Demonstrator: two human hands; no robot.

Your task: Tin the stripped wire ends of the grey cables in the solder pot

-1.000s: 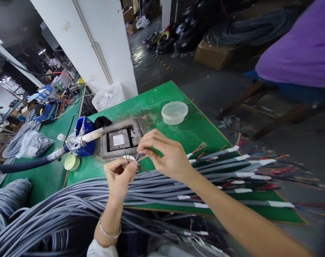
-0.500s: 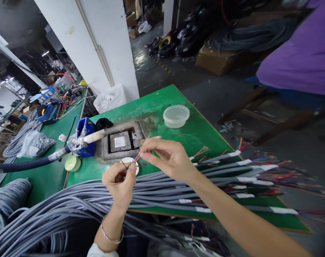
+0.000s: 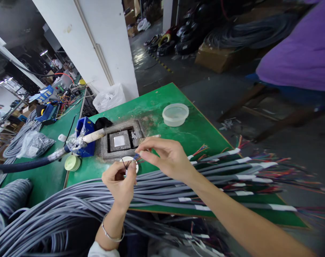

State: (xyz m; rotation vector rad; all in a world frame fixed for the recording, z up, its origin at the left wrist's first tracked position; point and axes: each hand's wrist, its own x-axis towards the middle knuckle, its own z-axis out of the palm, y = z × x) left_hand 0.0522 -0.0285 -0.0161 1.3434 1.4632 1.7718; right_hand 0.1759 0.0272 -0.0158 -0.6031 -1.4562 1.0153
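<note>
My left hand [image 3: 120,182] is closed, thumb against fingers, on the end of a grey cable with thin coloured wires fanning out of it. A dark wire and blue and red wires [image 3: 135,157] show above the thumb. My right hand [image 3: 165,155] pinches the tips of some of these wires between thumb and forefinger; exactly which ones I cannot make out. Behind the fingers a small white round dish [image 3: 130,159] lies on the green table. Under both hands runs a thick bundle of grey cables [image 3: 157,182], their white-taped ends fanning out to the right.
A grey-rimmed square pot [image 3: 119,141] sits beyond my hands, with a hose nozzle [image 3: 94,135] over its left side. Nearby are a blue bin [image 3: 89,144], a clear plastic tub [image 3: 175,115] and a pale yellow-green tub [image 3: 72,163]. A person in purple [image 3: 299,53] is at right.
Both hands stay in nearly the same place. At my fingertips the wires have shifted: blue ones now show more where red ones stood out, and the dark wire stands more upright.
</note>
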